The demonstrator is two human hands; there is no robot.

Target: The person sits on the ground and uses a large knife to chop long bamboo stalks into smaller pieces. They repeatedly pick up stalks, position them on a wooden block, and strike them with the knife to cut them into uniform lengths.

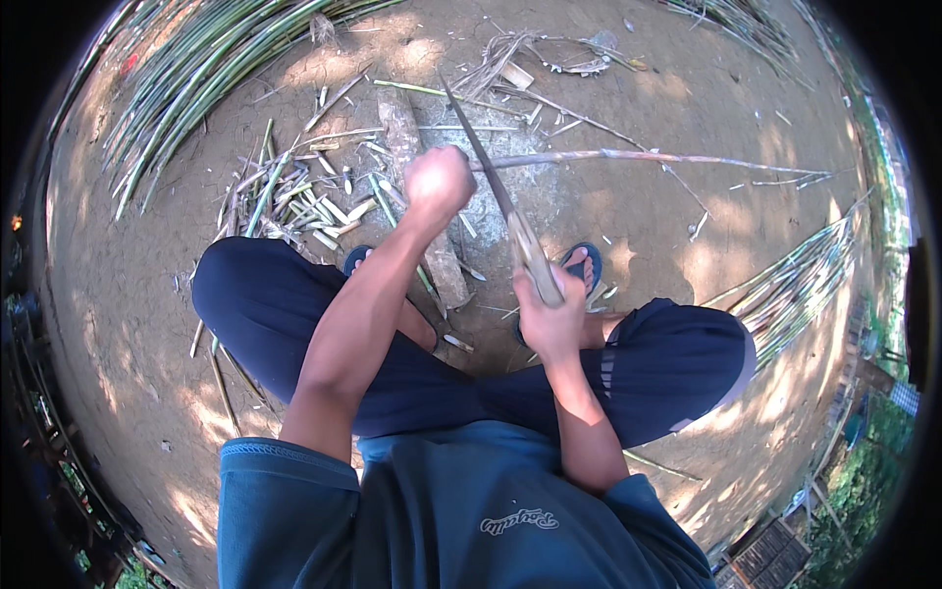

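Note:
My left hand [441, 182] is closed in a fist around one end of a long thin cane [608, 154], which stretches out to the right above the ground. A machete [481, 152] with a long narrow blade and a pale wooden handle is gripped in my right hand [551, 314]. Its blade points up and away, passing across the cane just right of my left fist. Whether blade and cane touch, I cannot tell. Below my left hand lies a wooden plank [446, 270], partly covered by my forearm.
Cut cane pieces [319, 211] are heaped left of the plank. A large bundle of long green canes [211, 83] lies at the far left, another bundle [800, 280] at the right. Dry fibres [500, 59] lie beyond on the dirt ground [706, 128]. My sandalled feet [581, 265] flank the plank.

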